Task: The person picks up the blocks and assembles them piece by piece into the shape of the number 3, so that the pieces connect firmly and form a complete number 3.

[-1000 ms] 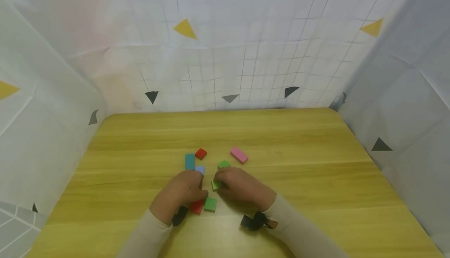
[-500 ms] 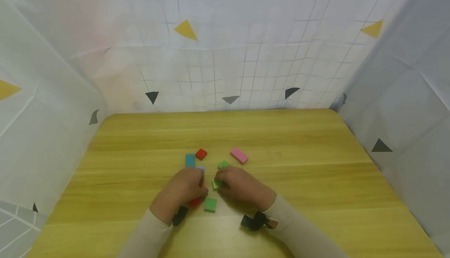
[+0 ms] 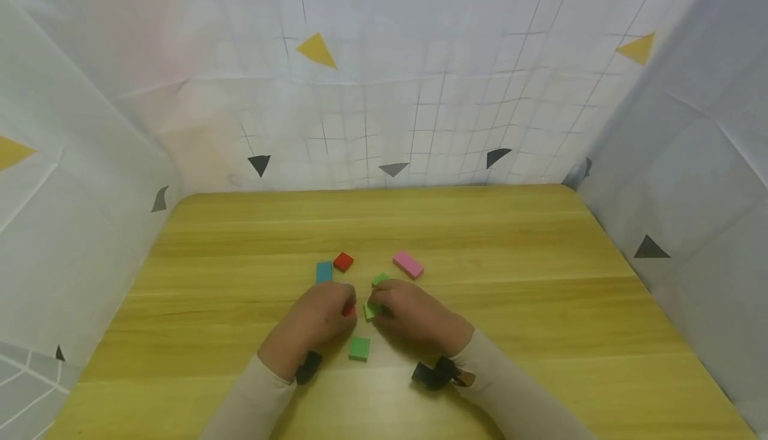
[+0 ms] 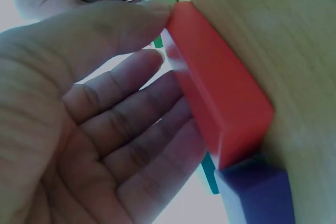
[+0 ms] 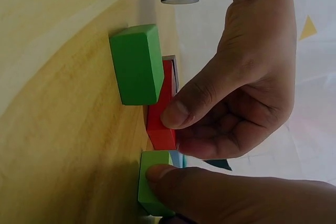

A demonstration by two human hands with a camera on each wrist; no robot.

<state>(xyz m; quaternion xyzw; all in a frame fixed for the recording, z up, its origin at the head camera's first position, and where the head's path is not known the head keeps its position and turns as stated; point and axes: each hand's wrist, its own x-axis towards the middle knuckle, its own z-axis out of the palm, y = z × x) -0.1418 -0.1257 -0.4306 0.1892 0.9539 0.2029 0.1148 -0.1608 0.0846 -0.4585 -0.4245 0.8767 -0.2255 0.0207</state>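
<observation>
My left hand holds a long red block on the wooden table, thumb at one end and fingers along its side. One end of the red block meets a blue-purple block, which the hand mostly hides in the head view. Close on the right, my right hand pinches a light green block, its thumb on the block's face. A narrow gap separates the two hands. Nearer the person stands a green block, untouched, and another green block shows just beyond the right hand's fingers.
A teal block and a small red block lie beyond the left hand. Farther right is a pink block. Patterned white sheets stand around the wooden table. Both wrists carry black cameras.
My left hand has moved slightly away from the person and right, carrying the red block away from beside the near green block. The right hand, with the light green block, has barely shifted.
</observation>
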